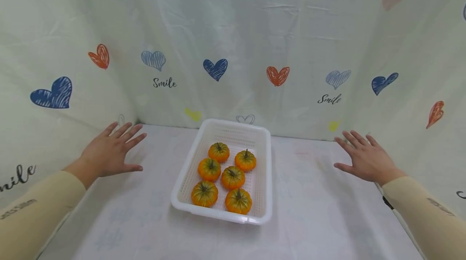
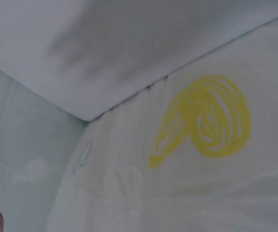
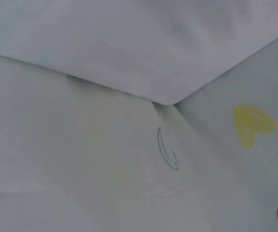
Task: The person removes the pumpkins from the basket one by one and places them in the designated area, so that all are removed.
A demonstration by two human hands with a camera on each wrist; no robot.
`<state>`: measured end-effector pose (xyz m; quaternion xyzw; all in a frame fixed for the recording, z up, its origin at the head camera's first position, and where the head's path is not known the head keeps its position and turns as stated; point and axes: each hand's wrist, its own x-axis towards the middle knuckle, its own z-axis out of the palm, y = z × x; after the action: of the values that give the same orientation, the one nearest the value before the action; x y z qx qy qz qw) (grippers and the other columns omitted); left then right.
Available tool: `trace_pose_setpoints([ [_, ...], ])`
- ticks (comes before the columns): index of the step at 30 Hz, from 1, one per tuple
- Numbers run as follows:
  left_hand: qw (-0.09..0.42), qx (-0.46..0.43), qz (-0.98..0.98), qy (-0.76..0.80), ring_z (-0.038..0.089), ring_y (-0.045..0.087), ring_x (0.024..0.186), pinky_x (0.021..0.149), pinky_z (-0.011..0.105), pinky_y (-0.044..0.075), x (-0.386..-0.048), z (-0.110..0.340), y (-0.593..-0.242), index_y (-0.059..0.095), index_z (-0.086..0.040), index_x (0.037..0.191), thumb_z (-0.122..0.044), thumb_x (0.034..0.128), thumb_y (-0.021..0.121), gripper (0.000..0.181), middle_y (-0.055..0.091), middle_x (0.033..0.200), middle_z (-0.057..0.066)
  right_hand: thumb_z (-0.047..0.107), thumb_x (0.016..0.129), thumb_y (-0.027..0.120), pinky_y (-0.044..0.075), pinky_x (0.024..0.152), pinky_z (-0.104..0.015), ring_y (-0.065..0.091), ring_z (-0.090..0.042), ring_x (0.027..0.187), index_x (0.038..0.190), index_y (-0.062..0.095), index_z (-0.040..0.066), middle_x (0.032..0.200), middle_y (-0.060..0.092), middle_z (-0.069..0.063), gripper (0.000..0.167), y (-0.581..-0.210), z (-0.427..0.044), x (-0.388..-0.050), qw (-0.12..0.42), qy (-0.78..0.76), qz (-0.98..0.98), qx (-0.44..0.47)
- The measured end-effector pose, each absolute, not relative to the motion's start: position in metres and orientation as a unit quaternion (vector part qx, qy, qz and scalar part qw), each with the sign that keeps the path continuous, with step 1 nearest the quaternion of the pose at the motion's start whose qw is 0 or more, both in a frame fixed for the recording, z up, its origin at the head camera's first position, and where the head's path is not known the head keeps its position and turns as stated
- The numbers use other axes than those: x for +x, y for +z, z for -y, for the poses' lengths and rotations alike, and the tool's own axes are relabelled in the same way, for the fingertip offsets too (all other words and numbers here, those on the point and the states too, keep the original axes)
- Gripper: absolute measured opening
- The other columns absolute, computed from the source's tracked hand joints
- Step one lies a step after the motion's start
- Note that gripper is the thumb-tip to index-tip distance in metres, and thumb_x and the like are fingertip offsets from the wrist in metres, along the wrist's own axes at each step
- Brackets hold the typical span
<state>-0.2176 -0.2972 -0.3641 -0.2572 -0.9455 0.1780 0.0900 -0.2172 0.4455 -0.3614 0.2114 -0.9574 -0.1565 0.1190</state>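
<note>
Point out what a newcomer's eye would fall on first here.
Probably the six orange pumpkins, sitting in a white basket near the middle of the table. Next, the empty hands with fingers spread: the left hand left of the basket, the right hand right of it. Behind hangs a heart-printed cloth.

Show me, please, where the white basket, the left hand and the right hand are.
White basket (image 1: pixel 218 213): head view, near rim.
Left hand (image 1: pixel 108 154): head view, back of it.
Right hand (image 1: pixel 367 159): head view, back of it.
</note>
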Motion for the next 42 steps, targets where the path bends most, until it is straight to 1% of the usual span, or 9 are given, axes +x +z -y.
trace_pose_setpoints([
  [2, 0.091, -0.25, 0.949, 0.171, 0.046, 0.025, 0.143, 0.116, 0.064, 0.008, -0.218, 0.294, -0.366, 0.045, -0.008, 0.15, -0.085, 0.0786, 0.05, 0.105, 0.028, 0.158, 0.023, 0.063, 0.084, 0.068, -0.002, 0.115, -0.061, 0.026, -0.046, 0.141, 0.149, 0.044, 0.006, 0.153, 0.035, -0.027, 0.09, -0.361, -0.442, -0.219, 0.111, -0.154, 0.96, 0.205],
  [5, 0.095, -0.241, 0.955, 0.143, 0.046, 0.026, 0.143, 0.115, 0.064, 0.01, -0.219, 0.288, -0.368, 0.044, -0.007, 0.151, -0.084, 0.0797, 0.05, 0.104, 0.029, 0.158, 0.023, 0.066, 0.085, 0.065, 0.005, 0.115, -0.063, 0.025, -0.045, 0.142, 0.15, 0.043, 0.007, 0.154, 0.033, -0.026, 0.091, -0.361, -0.437, -0.222, 0.102, -0.154, 0.963, 0.199],
  [8, 0.095, -0.231, 0.961, 0.115, 0.045, 0.026, 0.143, 0.115, 0.064, 0.011, -0.218, 0.28, -0.369, 0.042, -0.008, 0.152, -0.083, 0.0808, 0.05, 0.104, 0.028, 0.159, 0.022, 0.066, 0.085, 0.065, 0.014, 0.113, -0.066, 0.026, -0.046, 0.142, 0.15, 0.043, 0.006, 0.154, 0.034, -0.026, 0.091, -0.361, -0.432, -0.224, 0.099, -0.149, 0.963, 0.2],
  [11, 0.09, -0.225, 0.965, 0.099, 0.045, 0.025, 0.144, 0.115, 0.064, 0.011, -0.217, 0.27, -0.37, 0.039, -0.008, 0.153, -0.082, 0.0823, 0.049, 0.103, 0.026, 0.16, 0.021, 0.065, 0.085, 0.065, 0.019, 0.112, -0.066, 0.026, -0.045, 0.142, 0.151, 0.043, 0.007, 0.154, 0.034, -0.026, 0.09, -0.361, -0.428, -0.226, 0.099, -0.146, 0.963, 0.202],
  [14, 0.084, -0.223, 0.967, 0.09, 0.043, 0.022, 0.145, 0.116, 0.063, 0.009, -0.217, 0.261, -0.372, 0.036, -0.009, 0.155, -0.082, 0.0845, 0.045, 0.102, 0.023, 0.161, 0.02, 0.065, 0.086, 0.064, 0.015, 0.114, -0.065, 0.025, -0.045, 0.143, 0.152, 0.04, 0.008, 0.155, 0.033, -0.025, 0.09, -0.362, -0.422, -0.229, 0.097, -0.138, 0.964, 0.206],
  [19, 0.085, -0.223, 0.969, 0.061, 0.042, 0.021, 0.146, 0.117, 0.062, 0.007, -0.216, 0.247, -0.377, 0.033, -0.01, 0.156, -0.08, 0.0872, 0.043, 0.099, 0.021, 0.162, 0.019, 0.069, 0.089, 0.057, 0.01, 0.115, -0.063, 0.023, -0.045, 0.144, 0.154, 0.037, 0.009, 0.157, 0.031, -0.025, 0.09, -0.362, -0.408, -0.235, 0.091, -0.128, 0.965, 0.212],
  [29, 0.074, -0.214, 0.974, 0.014, 0.042, 0.019, 0.147, 0.117, 0.06, 0.009, -0.214, 0.217, -0.387, 0.029, -0.011, 0.158, -0.079, 0.0874, 0.044, 0.099, 0.017, 0.164, 0.017, 0.069, 0.089, 0.058, 0.018, 0.115, -0.061, 0.022, -0.041, 0.146, 0.155, 0.037, 0.011, 0.158, 0.031, -0.021, 0.09, -0.364, -0.379, -0.244, 0.096, -0.12, 0.964, 0.215],
  [37, 0.067, -0.221, 0.972, -0.032, 0.04, 0.019, 0.147, 0.117, 0.059, 0.011, -0.214, 0.193, -0.398, 0.028, -0.012, 0.158, -0.079, 0.0881, 0.043, 0.098, 0.017, 0.164, 0.016, 0.07, 0.09, 0.053, 0.016, 0.115, -0.061, 0.019, -0.041, 0.147, 0.156, 0.034, 0.011, 0.159, 0.029, -0.02, 0.091, -0.362, -0.356, -0.249, 0.076, -0.095, 0.969, 0.216],
  [42, 0.053, -0.221, 0.972, -0.059, 0.04, 0.02, 0.147, 0.117, 0.059, 0.012, -0.213, 0.181, -0.406, 0.029, -0.012, 0.158, -0.076, 0.0887, 0.046, 0.096, 0.017, 0.164, 0.016, 0.072, 0.089, 0.052, 0.013, 0.116, -0.061, 0.016, -0.04, 0.148, 0.158, 0.03, 0.012, 0.161, 0.025, -0.019, 0.094, -0.361, -0.34, -0.255, 0.06, -0.068, 0.973, 0.213],
])
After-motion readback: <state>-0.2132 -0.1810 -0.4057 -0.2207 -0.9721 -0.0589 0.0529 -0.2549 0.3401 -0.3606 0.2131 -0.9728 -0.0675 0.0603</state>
